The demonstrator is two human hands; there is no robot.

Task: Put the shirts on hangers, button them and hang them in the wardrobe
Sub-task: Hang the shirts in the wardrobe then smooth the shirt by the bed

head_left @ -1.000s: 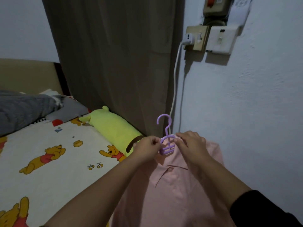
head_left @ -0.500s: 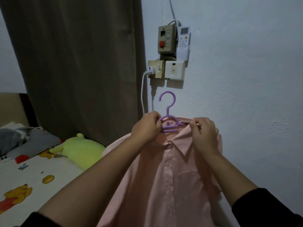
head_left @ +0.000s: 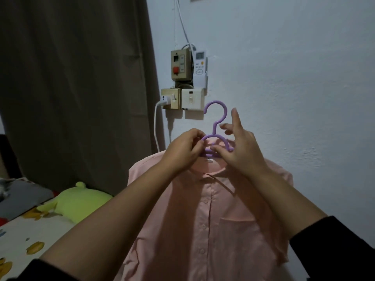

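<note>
While the pink shirt (head_left: 207, 220) hangs in front of me on the purple hanger (head_left: 215, 126), held up in the air before the pale wall (head_left: 294, 78), its buttons run down the placket and a chest pocket shows on the right side. My left hand (head_left: 183, 152) is clenched around the hanger's left shoulder at the collar, pinching plastic and cloth together. My right hand (head_left: 240, 148) grips the hanger's middle bar with thumb and lower fingers, while its index and middle fingers (head_left: 235, 118) stick up loose beside the hook's stem. The hook curls open toward the left, just below the switch plates (head_left: 182, 98) and the breaker box (head_left: 180, 64) on the wall, where a white remote (head_left: 200, 63) sits in a holder and a white cable (head_left: 155, 122) drops from a plug. To the left hangs a brown curtain (head_left: 77, 88); below it a green plush pillow (head_left: 79, 201) lies on the bed (head_left: 40, 236).
</note>
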